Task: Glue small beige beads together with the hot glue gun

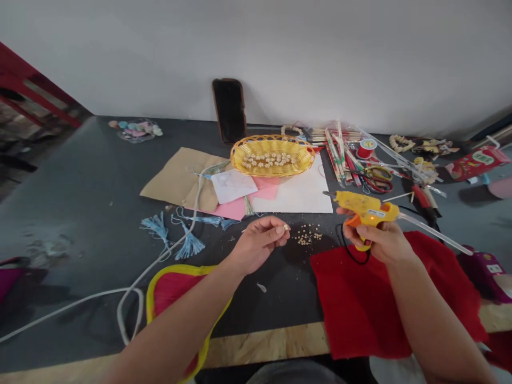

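My right hand [378,240] grips a yellow hot glue gun [360,205] by its handle, fingers by the orange trigger. The nozzle points left, and a long clear glue stick [436,233] sticks out of its back. In the middle, my left hand [264,237] is closed in a pinch on a small pale piece [286,228], too small to make out fully. Just right of that hand lie scattered tiny pale pieces [307,234] on the dark table. Behind, a yellow woven basket [276,169] holds several small pale clusters.
A phone [230,109] leans on the wall. Blue tassels [190,245], brown paper [176,181] and a white cable [160,256] lie left. Scissors [378,181], red thread [366,149] and packets are at right. Red cloth [360,304] overhangs the front edge.
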`<state>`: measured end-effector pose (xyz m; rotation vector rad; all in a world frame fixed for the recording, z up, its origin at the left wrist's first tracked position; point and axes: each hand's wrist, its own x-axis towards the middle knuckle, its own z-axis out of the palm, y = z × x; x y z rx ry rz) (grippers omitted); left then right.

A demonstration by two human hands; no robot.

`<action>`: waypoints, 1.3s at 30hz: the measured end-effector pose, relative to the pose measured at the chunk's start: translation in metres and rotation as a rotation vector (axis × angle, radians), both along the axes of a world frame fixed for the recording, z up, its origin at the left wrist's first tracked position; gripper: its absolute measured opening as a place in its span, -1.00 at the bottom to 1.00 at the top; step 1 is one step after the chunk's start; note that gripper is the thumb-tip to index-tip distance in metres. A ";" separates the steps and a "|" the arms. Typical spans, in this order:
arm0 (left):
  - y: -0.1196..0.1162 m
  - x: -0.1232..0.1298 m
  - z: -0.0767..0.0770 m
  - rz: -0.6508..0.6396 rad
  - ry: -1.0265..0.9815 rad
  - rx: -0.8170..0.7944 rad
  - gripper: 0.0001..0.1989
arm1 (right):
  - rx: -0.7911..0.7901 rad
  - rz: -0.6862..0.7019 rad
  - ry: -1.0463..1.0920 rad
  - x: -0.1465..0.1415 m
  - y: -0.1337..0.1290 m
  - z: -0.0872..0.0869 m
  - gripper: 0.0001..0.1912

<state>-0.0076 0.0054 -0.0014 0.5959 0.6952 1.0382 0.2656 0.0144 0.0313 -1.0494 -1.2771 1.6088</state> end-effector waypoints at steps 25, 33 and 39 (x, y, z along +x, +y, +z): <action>0.001 0.001 0.000 0.040 -0.036 -0.049 -0.82 | 0.263 0.084 -0.061 -0.030 -0.032 -0.020 -0.56; 0.001 0.001 -0.003 0.031 -0.009 -0.065 -0.80 | 0.285 0.061 -0.150 -0.032 -0.031 -0.020 -0.50; 0.001 0.001 -0.005 0.007 0.001 -0.055 -0.80 | 0.285 0.081 -0.138 -0.033 -0.030 -0.019 -0.50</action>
